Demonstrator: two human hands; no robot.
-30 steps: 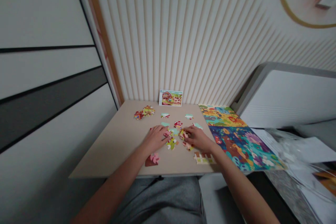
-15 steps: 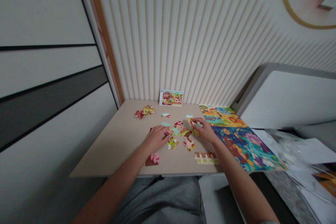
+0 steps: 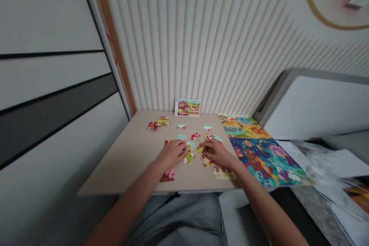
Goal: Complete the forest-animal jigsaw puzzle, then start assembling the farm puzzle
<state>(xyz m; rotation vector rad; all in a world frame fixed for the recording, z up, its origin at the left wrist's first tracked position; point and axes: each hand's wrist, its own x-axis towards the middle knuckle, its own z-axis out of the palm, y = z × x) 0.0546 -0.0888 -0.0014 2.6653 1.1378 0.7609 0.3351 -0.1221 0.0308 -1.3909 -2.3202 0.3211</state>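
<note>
Puzzle progress: judging by the layout, the farm puzzle was at an early stage; a few parts sat roughly sorted, but no full outline had formed.
Done so far: the long white-and-green picket-fence strip near the front edge, partly hidden by the right forearm, seemed to be joined pieces, though its seams were too small to make out.
Left to do: the mixed red, yellow and green heap of cardboard pieces lay unplaced at the far left of the beige tabletop, and most central pieces lay apart.
Loose pieces: flat, knobbed and brightly printed; a red barn piece lay beyond the hands, two pale teal-and-white pieces farther back, a lime-green piece between the hands, and a pink-and-brown piece near the front.
Left hand: the left hand rested palm down, fingers bent over pieces; whether it gripped one could not be told.
Right hand: the right hand curled over a yellow-green piece; a firm pinch could not be confirmed.
Farm card: the white-bordered printed card stood against the cream ribbed wall.
Finished-looking pictures: a yellow-orange animal scene and a dark-blue sea scene lay at the right.
</note>
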